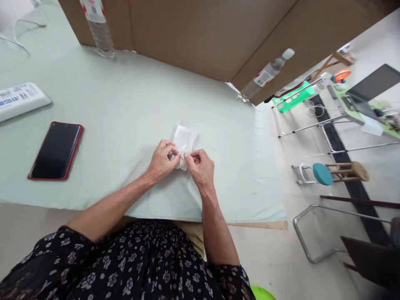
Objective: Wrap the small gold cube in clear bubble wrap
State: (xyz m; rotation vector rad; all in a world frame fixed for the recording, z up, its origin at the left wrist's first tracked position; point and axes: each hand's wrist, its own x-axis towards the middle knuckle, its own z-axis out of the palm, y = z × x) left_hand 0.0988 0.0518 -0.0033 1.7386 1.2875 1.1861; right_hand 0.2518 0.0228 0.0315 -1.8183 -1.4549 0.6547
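A small clear plastic bag (183, 136) lies on the pale green tablecloth (125, 100) in the middle of the view. What it contains, if anything, cannot be made out. My left hand (164, 159) pinches the bag's near end from the left, thumb and forefinger together. From the right, my right hand (200, 168) pinches the same end, its thumb close to the left fingertips. Both forearms reach in from the near edge of the table.
A phone in a red case (56, 151) and a white package (21, 100) lie to the left. Water bottles (102, 37) (262, 77) stand against a cardboard partition (187, 37) at the back. Stools (322, 174) and a metal-framed chair (300, 233) are on the floor at right.
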